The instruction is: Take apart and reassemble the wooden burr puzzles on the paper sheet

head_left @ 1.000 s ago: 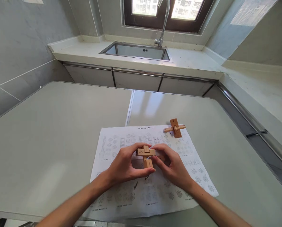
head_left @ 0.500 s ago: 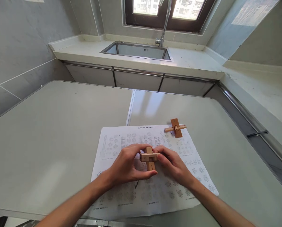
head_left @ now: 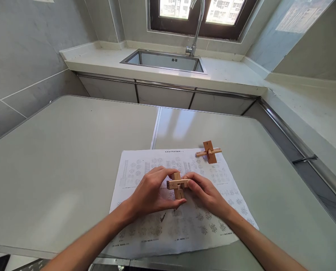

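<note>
Over the printed sheet (head_left: 145, 241), several wooden puzzle pieces (head_left: 178, 192) are joined in a cross between my two hands. My left hand (head_left: 153, 190) grips the upright part at top and bottom, thumb below and fingers above. With thumb and fingertips, my right hand (head_left: 203, 190) pinches the right end of the crossing wooden bar (head_left: 173, 184). A notch shows in the middle where the pieces meet. At the sheet's upper right corner rests another wooden assembly (head_left: 210, 152), a flat plate crossed by thin bars.
The sheet of small diagrams lies on a pale table (head_left: 58, 169) with a seam (head_left: 156, 128) down its middle. Beyond the table are a counter (head_left: 100, 60) with a sink (head_left: 162, 62) and a tap (head_left: 196, 34), under a window. Another counter (head_left: 311, 101) runs along the right.
The crossing bar has shifted slightly to the right against the upright part, with my right hand on its end. Both hands and the pieces sit a little higher. The other assembly stays put.
</note>
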The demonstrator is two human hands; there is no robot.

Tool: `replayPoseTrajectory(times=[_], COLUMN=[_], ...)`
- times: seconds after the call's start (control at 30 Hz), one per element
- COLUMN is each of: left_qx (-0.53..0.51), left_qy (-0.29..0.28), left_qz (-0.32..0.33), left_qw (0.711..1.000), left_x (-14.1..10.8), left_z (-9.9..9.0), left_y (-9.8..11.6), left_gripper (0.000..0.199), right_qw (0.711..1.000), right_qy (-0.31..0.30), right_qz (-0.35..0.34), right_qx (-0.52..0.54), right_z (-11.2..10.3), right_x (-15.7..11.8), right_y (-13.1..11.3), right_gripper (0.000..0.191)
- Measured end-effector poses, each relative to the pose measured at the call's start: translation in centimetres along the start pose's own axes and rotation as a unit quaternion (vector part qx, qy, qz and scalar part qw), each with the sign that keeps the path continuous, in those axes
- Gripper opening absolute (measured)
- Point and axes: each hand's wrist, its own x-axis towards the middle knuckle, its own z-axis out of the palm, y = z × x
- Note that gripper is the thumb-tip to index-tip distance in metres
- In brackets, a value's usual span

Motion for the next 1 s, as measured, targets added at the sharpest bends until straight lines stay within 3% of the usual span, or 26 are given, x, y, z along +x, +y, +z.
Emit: replayPoseTrajectory(times=[0.43, 0.5, 0.6, 0.7, 0.83, 1.0], left_qx=[0.047, 0.054, 0.062, 0.074, 0.092, 0.121], left_qy=[-0.026, -0.025, 0.016, 0.061, 0.056, 0.011], left_qz=[0.058, 0.043, -0.031, -0.083, -0.063, 0.025], left_qw=[0.997, 0.997, 0.997, 0.992, 0.992, 0.992], left_x=[0.2, 0.2, 0.2, 0.3, 0.6, 0.7], left_z=[-0.2, -0.6, -1.8, -3.0, -3.0, -2.2], left_y=[-1.2, -1.7, -2.6, -3.0, -2.6, -2.2], left_gripper=[0.057, 0.052, 0.052, 0.057, 0.058, 0.056], right_qw=[0.998, 0.998, 0.997, 0.995, 0.970, 0.952], right_qy=[-0.015, -0.027, -0.031, 0.042, 0.159, 0.154], right_qz=[-0.035, -0.042, -0.048, -0.045, -0.072, -0.095], right_qx=[-0.047, -0.048, -0.059, -0.083, -0.168, -0.249], right_z=[-0.6, -0.8, -0.9, -1.0, -1.0, -1.4], right_x=[0.2, 0.1, -0.4, -0.5, 0.0, 0.5], right_y=[0.3, 0.0, -0.2, 0.1, 1.0, 1.7], right_gripper=[0.042, 0.043, 0.044, 0.038, 0.029, 0.017])
